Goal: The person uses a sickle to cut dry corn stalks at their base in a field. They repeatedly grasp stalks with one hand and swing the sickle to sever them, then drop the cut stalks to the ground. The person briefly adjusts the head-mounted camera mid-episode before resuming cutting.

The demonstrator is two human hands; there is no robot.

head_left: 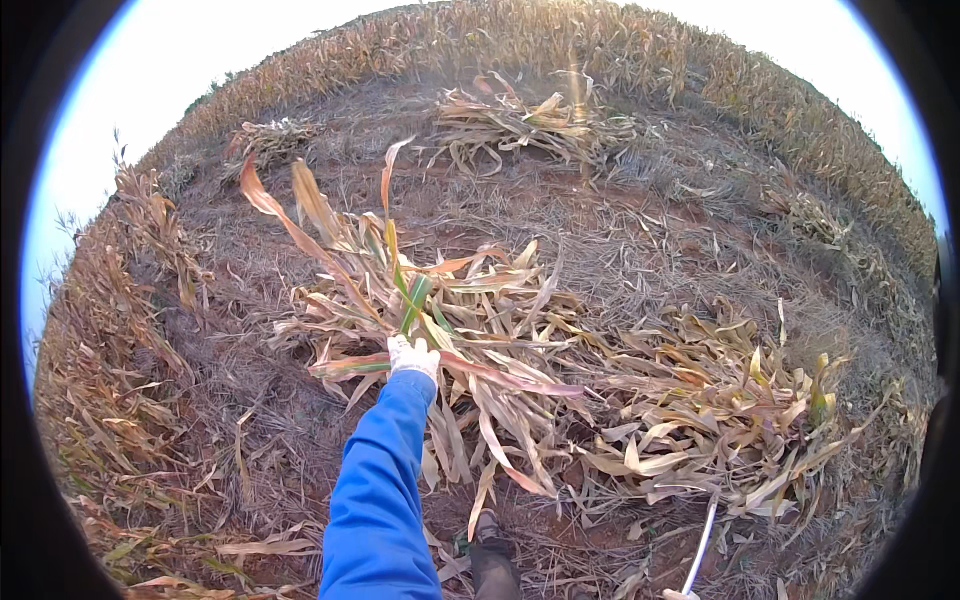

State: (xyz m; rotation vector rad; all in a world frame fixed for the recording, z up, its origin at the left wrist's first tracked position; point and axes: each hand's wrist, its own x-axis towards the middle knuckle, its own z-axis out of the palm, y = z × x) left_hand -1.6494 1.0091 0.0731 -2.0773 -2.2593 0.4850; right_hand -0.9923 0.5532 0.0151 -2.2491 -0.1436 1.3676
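Observation:
My left hand (413, 357), in a white glove at the end of a blue sleeve, is closed round a corn stalk (414, 300) with one green leaf and long dry reddish leaves. The stalk is over a heap of cut, dry corn stalks (510, 330). At the lower edge, only a small part of my right hand (680, 595) shows, closed on a long-handled sickle (703, 545). Its thin pale shaft points away from me, and a narrow end piece lies against a second heap of corn stalks (700, 410) to the right.
Standing dry corn lines the left side (120, 400) and the far edge (520, 40). Another heap of cut stalks (530, 125) lies farther off, with a smaller one (275, 138) to its left. Loose straw litters the reddish soil. My shoe (486, 525) is beside the near heap.

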